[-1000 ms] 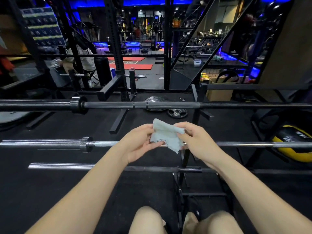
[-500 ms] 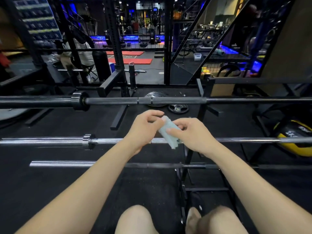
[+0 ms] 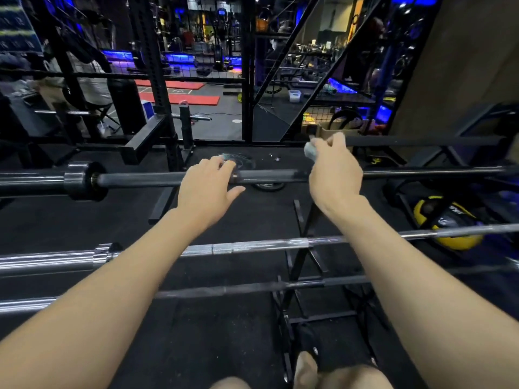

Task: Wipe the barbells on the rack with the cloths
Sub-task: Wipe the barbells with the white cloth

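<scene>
While both bare arms reach forward over the rack (image 3: 302, 265), the right hand (image 3: 335, 171) grips a small pale cloth (image 3: 310, 151), bunched in its curled fingers so that only a corner shows at the fingertips. That hand is raised at the near end of the topmost black barbell (image 3: 421, 141), the cloth at or just beside the bar's tip; contact cannot be told through the blur. The left hand (image 3: 209, 186) holds nothing: its fingers are spread and relaxed, lying over the dark barbell (image 3: 140, 179) one level below, whether touching it or hovering is unclear. Nearer the person, a chrome barbell (image 3: 252, 245) and another dark barbell (image 3: 252, 287) lie across the rack under both forearms. A yellow medicine ball (image 3: 449, 223) sits on the floor at right.
</scene>
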